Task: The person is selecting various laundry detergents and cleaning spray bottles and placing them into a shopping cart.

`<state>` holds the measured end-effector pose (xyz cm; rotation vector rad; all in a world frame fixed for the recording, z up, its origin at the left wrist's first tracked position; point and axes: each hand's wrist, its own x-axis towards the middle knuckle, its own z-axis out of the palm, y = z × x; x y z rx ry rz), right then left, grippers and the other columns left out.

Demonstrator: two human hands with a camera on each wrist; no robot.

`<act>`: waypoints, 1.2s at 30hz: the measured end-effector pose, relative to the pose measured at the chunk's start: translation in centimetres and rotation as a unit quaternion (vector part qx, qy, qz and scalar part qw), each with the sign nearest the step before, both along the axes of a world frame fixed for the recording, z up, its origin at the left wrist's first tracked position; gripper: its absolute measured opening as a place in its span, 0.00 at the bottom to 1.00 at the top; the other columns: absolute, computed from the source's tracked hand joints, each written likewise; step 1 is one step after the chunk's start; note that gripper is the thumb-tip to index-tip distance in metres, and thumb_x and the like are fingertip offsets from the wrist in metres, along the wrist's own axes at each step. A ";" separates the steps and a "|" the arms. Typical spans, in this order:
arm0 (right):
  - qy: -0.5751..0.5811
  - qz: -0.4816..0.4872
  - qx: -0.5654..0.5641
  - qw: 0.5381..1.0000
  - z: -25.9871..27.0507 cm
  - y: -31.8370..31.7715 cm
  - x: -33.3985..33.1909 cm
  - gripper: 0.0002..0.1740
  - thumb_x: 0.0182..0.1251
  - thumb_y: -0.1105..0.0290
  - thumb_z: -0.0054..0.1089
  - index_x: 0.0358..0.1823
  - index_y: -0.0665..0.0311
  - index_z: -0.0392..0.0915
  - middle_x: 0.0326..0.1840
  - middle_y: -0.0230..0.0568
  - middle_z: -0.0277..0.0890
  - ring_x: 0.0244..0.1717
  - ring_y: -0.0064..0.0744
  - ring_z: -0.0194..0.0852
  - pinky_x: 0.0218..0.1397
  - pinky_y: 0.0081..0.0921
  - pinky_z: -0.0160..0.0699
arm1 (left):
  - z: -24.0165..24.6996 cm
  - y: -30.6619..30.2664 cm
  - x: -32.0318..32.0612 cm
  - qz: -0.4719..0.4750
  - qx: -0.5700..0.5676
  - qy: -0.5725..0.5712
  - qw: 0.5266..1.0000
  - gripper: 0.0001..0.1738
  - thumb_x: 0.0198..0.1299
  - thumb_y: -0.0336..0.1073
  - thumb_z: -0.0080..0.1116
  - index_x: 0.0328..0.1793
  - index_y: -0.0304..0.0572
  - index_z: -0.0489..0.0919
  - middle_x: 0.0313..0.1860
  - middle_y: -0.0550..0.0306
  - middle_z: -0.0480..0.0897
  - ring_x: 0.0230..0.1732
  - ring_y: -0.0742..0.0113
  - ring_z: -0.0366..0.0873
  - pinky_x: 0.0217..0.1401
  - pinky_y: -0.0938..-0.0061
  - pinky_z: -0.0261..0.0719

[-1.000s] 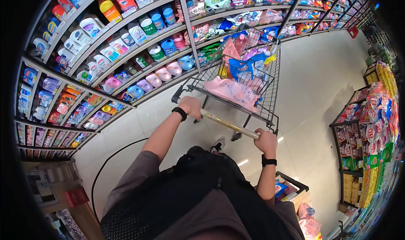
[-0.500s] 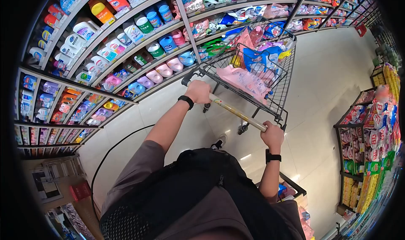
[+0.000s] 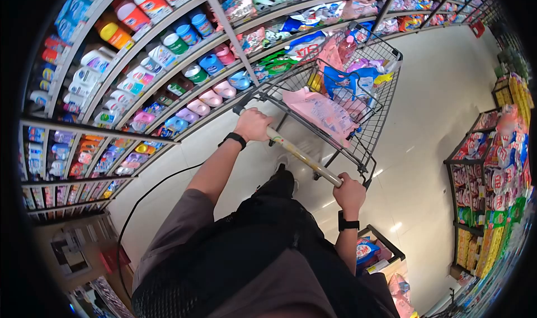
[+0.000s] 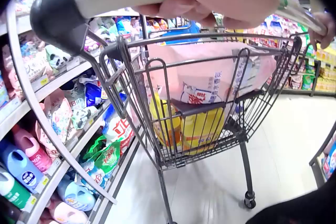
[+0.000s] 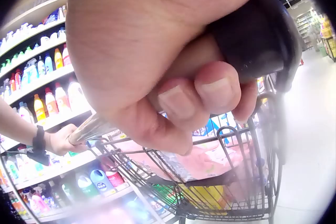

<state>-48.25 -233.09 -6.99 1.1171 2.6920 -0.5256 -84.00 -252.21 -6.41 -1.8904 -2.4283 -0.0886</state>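
Note:
The left hand [image 3: 254, 124] grips the pale handlebar [image 3: 302, 157] of a wire shopping cart [image 4: 245, 142] near its left end. Around the bar's right end curl the fingers of the right hand [image 3: 350, 193], beside a black end cap [image 5: 249, 37] in the right wrist view. Large pink packages [image 3: 319, 108] lie across the near part of the basket. Behind them are a blue bag [image 3: 349, 83] and a pink-topped bottle [image 3: 348, 45]. Yellow packages [image 4: 202, 132] show low through the wires in the left wrist view.
Shelves of detergent bottles [image 3: 211, 63] and bagged goods [image 3: 306, 50] run close along the cart's left. Stacked packs fill a display rack [image 3: 470, 181] on the right. A low bin [image 3: 391, 248] stands near the right elbow. Pale tiled floor [image 3: 425, 122] lies between.
The cart has shifted up and right in the head view, with both hands staying on the handlebar. The shelves at the left have slid leftward, and a leg has come forward below the bar.

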 end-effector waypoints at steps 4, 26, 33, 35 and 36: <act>0.015 -0.012 -0.010 1.000 -0.3 0.8 -2.1 0.16 0.57 0.63 0.65 0.48 0.49 0.86 0.27 0.45 0.87 0.31 0.49 0.89 0.36 0.44 0.86 | -0.2 2.3 -3.2 -0.043 0.064 0.038 0.996 0.19 0.53 0.52 0.69 0.23 0.50 0.76 0.18 0.58 0.80 0.24 0.58 0.81 0.34 0.65 0.75; 0.128 -0.130 -0.023 0.983 -0.6 18.9 -14.3 0.15 0.59 0.62 0.66 0.48 0.44 0.86 0.24 0.42 0.84 0.29 0.49 0.86 0.33 0.46 0.83 | 0.7 27.7 -19.3 -0.130 0.019 0.014 0.991 0.17 0.55 0.49 0.69 0.25 0.49 0.79 0.22 0.56 0.83 0.27 0.54 0.84 0.38 0.60 0.77; 0.076 -0.147 -0.034 0.986 -0.1 27.4 -13.6 0.18 0.55 0.62 0.65 0.49 0.43 0.88 0.25 0.42 0.85 0.31 0.48 0.87 0.36 0.46 0.85 | 2.6 36.3 -17.4 -0.138 -0.051 -0.027 0.989 0.17 0.53 0.52 0.70 0.23 0.50 0.81 0.21 0.55 0.84 0.26 0.53 0.84 0.36 0.59 0.79; 0.072 -0.156 -0.032 0.985 0.0 29.8 -13.1 0.18 0.54 0.62 0.65 0.48 0.43 0.88 0.26 0.42 0.85 0.32 0.47 0.88 0.36 0.45 0.85 | 3.8 39.3 -16.9 -0.146 -0.157 -0.018 0.977 0.17 0.52 0.55 0.69 0.27 0.51 0.85 0.22 0.55 0.85 0.28 0.51 0.86 0.38 0.57 0.82; 0.061 -0.156 -0.029 0.985 -0.3 30.9 -12.6 0.18 0.53 0.61 0.65 0.47 0.42 0.88 0.26 0.42 0.86 0.32 0.47 0.88 0.36 0.44 0.85 | 4.4 40.7 -16.2 -0.143 -0.151 -0.017 0.978 0.17 0.52 0.55 0.69 0.27 0.51 0.85 0.22 0.55 0.85 0.28 0.51 0.86 0.38 0.57 0.82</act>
